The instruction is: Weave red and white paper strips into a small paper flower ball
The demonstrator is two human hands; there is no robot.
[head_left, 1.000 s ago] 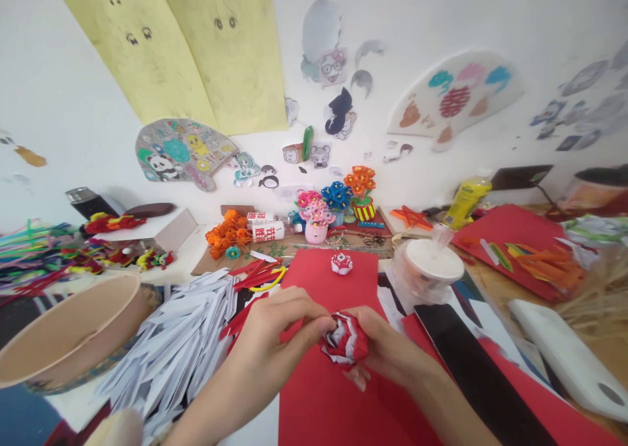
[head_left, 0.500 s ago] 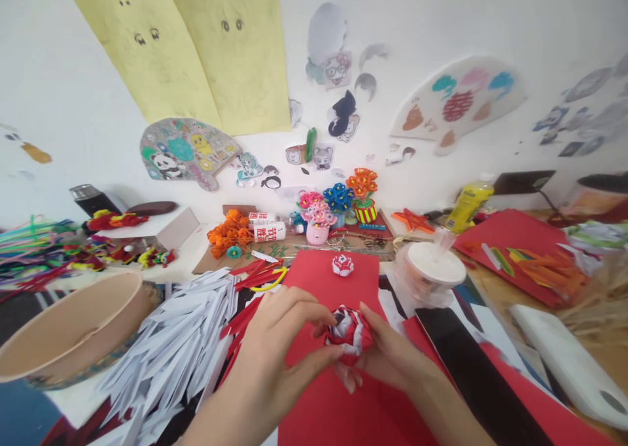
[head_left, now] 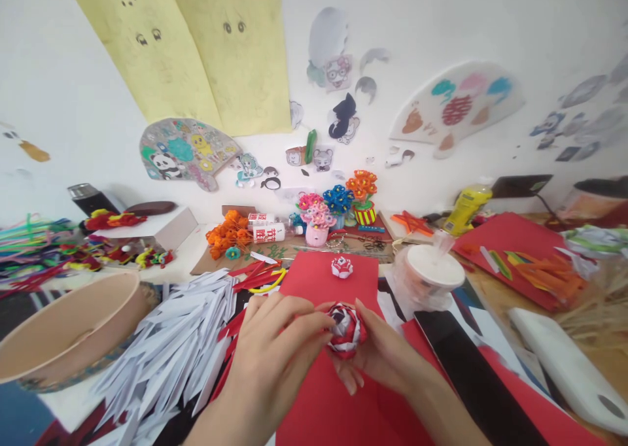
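Observation:
Between my hands is a round red and white folded-paper piece (head_left: pixel 347 333), raised above a red paper sheet (head_left: pixel 318 407). My left hand (head_left: pixel 279 341) has its fingertips closed on the piece's left and upper side. From the right and below, my right hand (head_left: pixel 380 344) grips it, with some fingers curled underneath. Its underside is hidden by the fingers. A smaller red and white folded-paper piece (head_left: pixel 342 267) sits farther back on the same red sheet.
Many folded white paper strips (head_left: pixel 181 341) are heaped on the left, beside a beige oval basket (head_left: pixel 73 328). To the right stand a lidded cup (head_left: pixel 434 266), a black phone-like slab (head_left: pixel 475 374) and a long white device (head_left: pixel 564 367). Pipe-cleaner flowers (head_left: pixel 338 201) line the wall.
The folded-paper piece has turned and tilted in my hands. My left thumb and fingers have shifted along its left side, while my right hand keeps its grip.

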